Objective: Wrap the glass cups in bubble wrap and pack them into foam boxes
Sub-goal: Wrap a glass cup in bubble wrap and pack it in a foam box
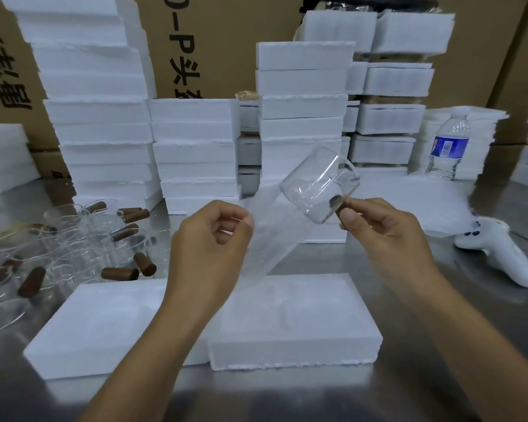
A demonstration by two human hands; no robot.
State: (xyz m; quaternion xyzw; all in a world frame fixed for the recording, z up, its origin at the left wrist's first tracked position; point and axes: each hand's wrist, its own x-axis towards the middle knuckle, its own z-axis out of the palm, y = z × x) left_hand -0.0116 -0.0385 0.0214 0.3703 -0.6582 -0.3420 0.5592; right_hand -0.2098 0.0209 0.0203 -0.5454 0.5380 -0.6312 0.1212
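Left hand (208, 239): fingers curled, pinching the bubble wrap (275, 239) near its upper edge.
Right hand (381, 236): pinches the brown handle of the glass cup (317, 184) (tilted), at 1 o'clock from centre.
Foam boxes (296, 327): two side by side, 6 o'clock.
Spare cups (67, 239): heaped, 9 o'clock.

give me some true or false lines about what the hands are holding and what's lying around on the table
1. The right hand pinches the glass cup by its brown handle. True.
2. The left hand holds nothing. False: it pinches a strip of bubble wrap.
3. The held cup is already wrapped. False: no wrap goes round it yet.
4. A pile of glass cups lies on the left of the table. True.
5. The water bottle lies on its side. False: it stands upright.
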